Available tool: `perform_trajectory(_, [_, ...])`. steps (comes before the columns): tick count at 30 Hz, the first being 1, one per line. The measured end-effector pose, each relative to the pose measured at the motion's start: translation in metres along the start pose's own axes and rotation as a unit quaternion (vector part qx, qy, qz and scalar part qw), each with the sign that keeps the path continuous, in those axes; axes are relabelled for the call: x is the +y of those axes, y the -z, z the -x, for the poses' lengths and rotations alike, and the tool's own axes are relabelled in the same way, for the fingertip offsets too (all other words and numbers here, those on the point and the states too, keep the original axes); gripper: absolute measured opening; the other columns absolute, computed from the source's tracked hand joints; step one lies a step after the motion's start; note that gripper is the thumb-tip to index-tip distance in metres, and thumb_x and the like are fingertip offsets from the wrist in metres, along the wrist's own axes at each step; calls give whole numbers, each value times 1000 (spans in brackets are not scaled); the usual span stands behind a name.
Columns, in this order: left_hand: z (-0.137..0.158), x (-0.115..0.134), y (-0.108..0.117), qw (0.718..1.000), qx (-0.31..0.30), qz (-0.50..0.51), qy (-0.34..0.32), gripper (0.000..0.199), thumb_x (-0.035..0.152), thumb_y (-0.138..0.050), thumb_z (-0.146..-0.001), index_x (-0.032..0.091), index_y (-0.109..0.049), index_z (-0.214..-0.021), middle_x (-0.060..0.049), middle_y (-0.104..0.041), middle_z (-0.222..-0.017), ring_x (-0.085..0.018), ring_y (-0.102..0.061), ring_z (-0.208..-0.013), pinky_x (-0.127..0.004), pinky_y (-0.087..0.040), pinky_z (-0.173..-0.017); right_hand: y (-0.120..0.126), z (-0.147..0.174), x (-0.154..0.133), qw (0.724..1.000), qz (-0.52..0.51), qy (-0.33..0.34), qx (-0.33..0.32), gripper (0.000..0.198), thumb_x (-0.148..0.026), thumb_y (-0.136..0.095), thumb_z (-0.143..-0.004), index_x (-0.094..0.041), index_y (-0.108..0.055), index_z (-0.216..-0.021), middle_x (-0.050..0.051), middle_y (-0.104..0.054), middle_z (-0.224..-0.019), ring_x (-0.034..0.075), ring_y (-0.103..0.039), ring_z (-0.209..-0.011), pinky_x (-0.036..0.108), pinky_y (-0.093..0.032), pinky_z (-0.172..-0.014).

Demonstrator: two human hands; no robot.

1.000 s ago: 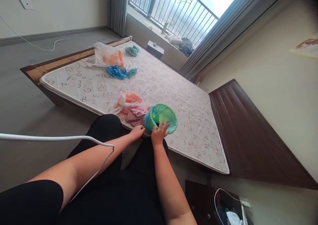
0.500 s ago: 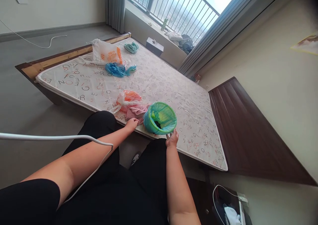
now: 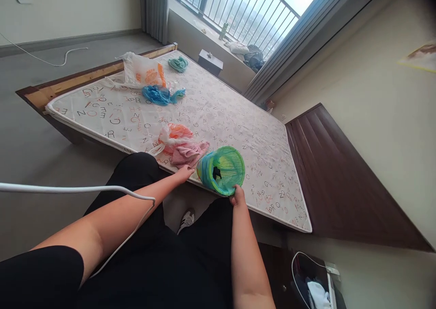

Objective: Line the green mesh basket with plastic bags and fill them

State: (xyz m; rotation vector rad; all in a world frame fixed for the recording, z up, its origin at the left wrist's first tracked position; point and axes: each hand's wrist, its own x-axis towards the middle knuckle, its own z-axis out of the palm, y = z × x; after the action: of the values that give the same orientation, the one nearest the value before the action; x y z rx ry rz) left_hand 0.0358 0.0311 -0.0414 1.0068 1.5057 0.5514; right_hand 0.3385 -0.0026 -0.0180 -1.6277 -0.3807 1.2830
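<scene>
A green plastic mesh basket (image 3: 241,175) with a thin blue-green lining lies tilted at the near edge of the mattress, its mouth facing up and to the right. A small black thing (image 3: 217,173) shows inside it. My right hand (image 3: 237,194) grips the lower rim, thumb over the edge. Just left of the basket's base, my left hand (image 3: 184,174) has its fingers drawn together; what they hold, if anything, cannot be made out. Behind the left hand lie a pink towel (image 3: 189,154) and a white-and-orange plastic bag (image 3: 175,134).
The mattress (image 3: 218,118) carries a blue plastic bag (image 3: 158,95), a clear bag with orange print (image 3: 143,70) and a coiled teal cloth (image 3: 178,64) farther off. A dark headboard (image 3: 327,177) stands at right. A white cable (image 3: 68,188) crosses over my left arm.
The basket has turned and shifted slightly right and toward me, its mouth showing more of the inside. My right hand moved with it, its thumb now over the rim. My left hand slid slightly right.
</scene>
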Motion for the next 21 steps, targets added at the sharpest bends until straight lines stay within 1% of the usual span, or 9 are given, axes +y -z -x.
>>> perform_trajectory(3, [-2,8,7,999,7,18,-27,42,41,-62,-94,13,-62,-125,-16,-75,-114,-27,-69,-105,-26,-51,-74,14,-2,2,1000,7,4,7,25,-17,-55,-68,-19,-60,-92,1,-69,-77,21,-68,-72,42,-64,-78])
perform_trajectory(6, [-1,11,9,999,-11,31,-34,44,48,-59,-97,14,-62,-124,-17,-76,-119,-26,-71,-102,-26,-51,-72,25,-2,5,1000,18,1,-7,24,-17,-58,-66,-18,-62,-90,3,-70,-76,22,-68,-68,43,-64,-75])
perform_trajectory(10, [4,6,8,998,-46,27,-33,46,50,-75,-86,15,-65,-113,-15,-77,-108,-26,-73,-88,-28,-52,-64,37,-1,7,999,25,15,-14,19,-19,-61,-69,-20,-61,-88,1,-67,-73,21,-66,-65,41,-64,-70])
perform_trajectory(12, [6,6,8,997,-54,19,-52,42,43,-82,-79,15,-66,-105,-11,-76,-98,-25,-73,-86,-27,-53,-64,40,0,8,999,24,29,-12,18,-21,-61,-72,-21,-60,-90,-1,-67,-73,21,-66,-66,39,-63,-69])
perform_trajectory(14, [7,8,7,996,-46,16,-75,35,37,-85,-75,16,-65,-94,-8,-73,-90,-22,-71,-85,-26,-54,-66,42,0,8,999,20,43,-9,20,-21,-60,-73,-20,-61,-92,0,-67,-75,21,-67,-68,37,-62,-69])
perform_trajectory(15, [8,9,7,996,-41,25,-77,32,36,-85,-76,16,-64,-90,-7,-72,-88,-21,-70,-83,-26,-54,-67,42,0,9,999,17,48,-7,20,-21,-60,-73,-20,-62,-93,0,-68,-75,21,-67,-69,36,-62,-68])
perform_trajectory(17, [10,14,6,995,-44,55,-63,31,42,-79,-82,17,-62,-88,-6,-70,-86,-19,-69,-78,-27,-56,-66,41,1,9,998,13,58,-2,20,-21,-60,-73,-19,-63,-93,0,-68,-76,21,-67,-70,36,-62,-68])
perform_trajectory(19, [12,19,5,992,-70,89,-47,36,51,-71,-89,17,-62,-92,-6,-70,-86,-18,-68,-73,-28,-56,-63,40,1,9,998,7,63,4,21,-22,-60,-74,-19,-63,-94,1,-69,-77,21,-68,-71,37,-62,-68])
perform_trajectory(21, [15,21,5,988,-99,110,-50,41,57,-71,-88,18,-63,-98,-5,-70,-86,-18,-67,-72,-28,-56,-62,38,2,9,998,0,66,9,22,-22,-60,-74,-19,-63,-95,1,-70,-79,21,-69,-72,37,-63,-69])
